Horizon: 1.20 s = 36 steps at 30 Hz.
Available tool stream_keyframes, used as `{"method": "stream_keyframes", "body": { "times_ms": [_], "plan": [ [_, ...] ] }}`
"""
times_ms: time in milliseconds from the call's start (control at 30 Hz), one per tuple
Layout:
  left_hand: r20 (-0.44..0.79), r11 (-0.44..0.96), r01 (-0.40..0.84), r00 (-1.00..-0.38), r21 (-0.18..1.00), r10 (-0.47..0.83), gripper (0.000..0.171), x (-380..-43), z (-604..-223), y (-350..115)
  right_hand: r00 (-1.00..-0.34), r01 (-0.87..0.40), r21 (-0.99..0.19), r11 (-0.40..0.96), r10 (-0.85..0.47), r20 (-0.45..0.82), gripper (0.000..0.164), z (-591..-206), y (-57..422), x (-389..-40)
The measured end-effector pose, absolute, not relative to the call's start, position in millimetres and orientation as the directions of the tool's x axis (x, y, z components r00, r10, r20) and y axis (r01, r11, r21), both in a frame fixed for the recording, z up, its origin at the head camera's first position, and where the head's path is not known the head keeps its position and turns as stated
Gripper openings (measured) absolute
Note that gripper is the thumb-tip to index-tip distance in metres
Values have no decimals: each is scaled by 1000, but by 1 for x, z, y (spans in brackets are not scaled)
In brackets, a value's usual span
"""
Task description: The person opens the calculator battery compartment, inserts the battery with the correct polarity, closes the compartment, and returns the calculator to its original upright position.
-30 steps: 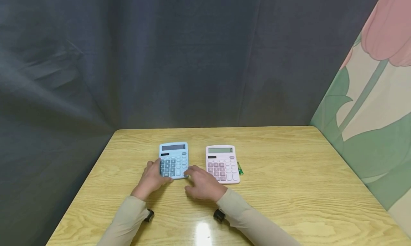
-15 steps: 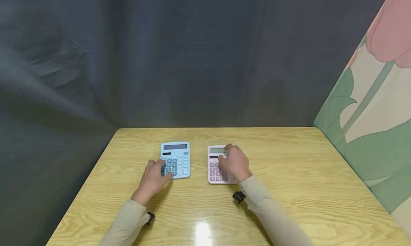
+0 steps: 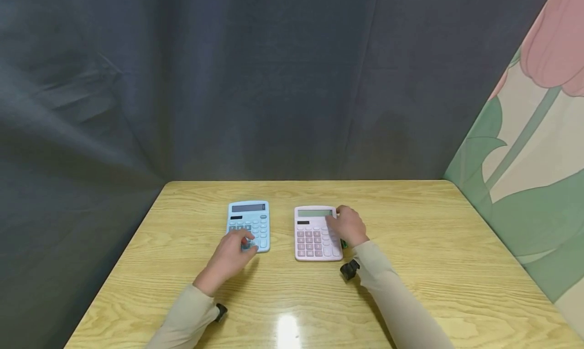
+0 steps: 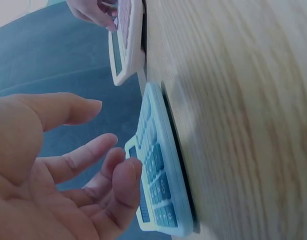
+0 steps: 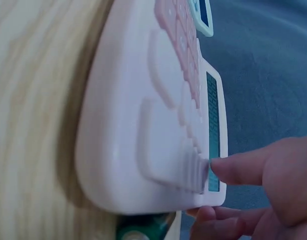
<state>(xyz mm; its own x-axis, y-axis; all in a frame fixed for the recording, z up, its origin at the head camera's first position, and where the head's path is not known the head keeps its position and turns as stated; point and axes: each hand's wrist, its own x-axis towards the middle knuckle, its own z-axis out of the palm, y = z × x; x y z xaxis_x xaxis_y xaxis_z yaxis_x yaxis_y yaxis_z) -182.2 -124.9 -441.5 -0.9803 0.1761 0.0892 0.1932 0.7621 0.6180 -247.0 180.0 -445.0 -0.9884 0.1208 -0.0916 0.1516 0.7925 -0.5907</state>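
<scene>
A dark curtain (image 3: 274, 85) hangs across the back, above one wood-grain surface (image 3: 456, 247). Down the right side stands one tulip-patterned panel (image 3: 529, 197). Two beige sleeves, left (image 3: 184, 316) and right (image 3: 401, 308), reach in from the near side. Two desk calculators lie face up on the surface, well apart: one pink calculator (image 3: 310, 240) to the right, one blue calculator (image 3: 250, 222) to the left. The pink calculator sits between thumb and fingers of the right grip (image 3: 350, 226), which pinches its right edge near the display, thumb on top. The blue calculator lies just under and beyond the left grip (image 3: 226, 257); that grip is released, fingers loosely bent over the number keys, contact unclear. Two black wrist devices, left (image 3: 221, 312) and right (image 3: 350, 270), show. One green object (image 5: 143, 230), partly hidden, lies beside the pink calculator's right edge.
</scene>
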Motion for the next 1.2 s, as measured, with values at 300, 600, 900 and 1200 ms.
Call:
{"method": "stream_keyframes", "body": {
  "times_ms": [300, 600, 900, 1200],
  "plan": [
    [83, 711, 233, -967, 663, 240, 19, -178, -443, -117, -985, 171, -616, 769, 140, -99, 44, -449, 183, -254],
    [21, 599, 191, -960, 778, 279, 31, -179, -442, -109, -994, 86, -647, 758, 112, -1, 30, -441, 175, -246],
    [-9, 457, 166, -934, 874, 357, 39, -181, -433, -98, -987, -4, -611, 792, 95, 129, 30, -424, 159, -231],
    [-8, 377, 160, -914, 912, 406, 39, -186, -424, -78, -967, -100, -593, 799, 63, 247, 19, -409, 145, -221]
  ]
}}
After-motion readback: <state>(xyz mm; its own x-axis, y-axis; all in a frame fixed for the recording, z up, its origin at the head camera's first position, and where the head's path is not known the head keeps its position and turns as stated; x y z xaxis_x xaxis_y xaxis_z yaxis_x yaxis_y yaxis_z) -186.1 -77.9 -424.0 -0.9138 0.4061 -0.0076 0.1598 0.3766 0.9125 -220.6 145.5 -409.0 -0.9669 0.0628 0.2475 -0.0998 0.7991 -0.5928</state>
